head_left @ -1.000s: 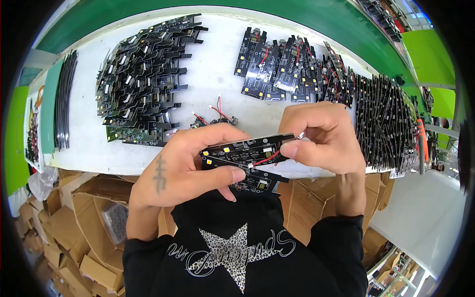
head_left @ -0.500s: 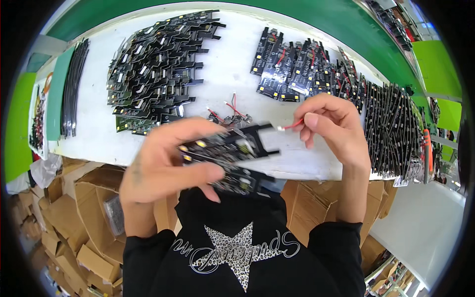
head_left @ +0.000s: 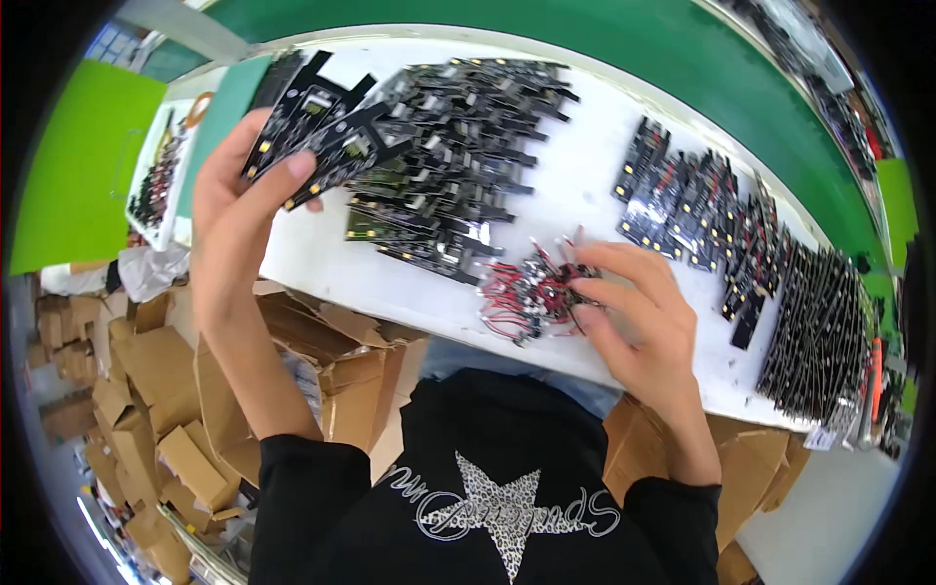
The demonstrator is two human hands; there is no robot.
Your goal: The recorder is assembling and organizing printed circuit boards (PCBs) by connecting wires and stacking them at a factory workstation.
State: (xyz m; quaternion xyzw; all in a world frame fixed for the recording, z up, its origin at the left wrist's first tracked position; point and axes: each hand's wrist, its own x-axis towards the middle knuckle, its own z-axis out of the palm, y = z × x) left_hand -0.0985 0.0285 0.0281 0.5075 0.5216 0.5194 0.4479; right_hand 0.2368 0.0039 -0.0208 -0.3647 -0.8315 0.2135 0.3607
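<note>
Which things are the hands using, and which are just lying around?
In use: black circuit board held by left hand; bundle of red and black wires touched by right hand.

Lying around: big board pile, board rows, cardboard boxes.

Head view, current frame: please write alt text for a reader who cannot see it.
Seen from above, a person's left hand holds a black circuit board raised over a white table, while the right hand fingers a small heap of red and black wire leads. Piles of black boards cover the table, and cardboard boxes lie below.
</note>
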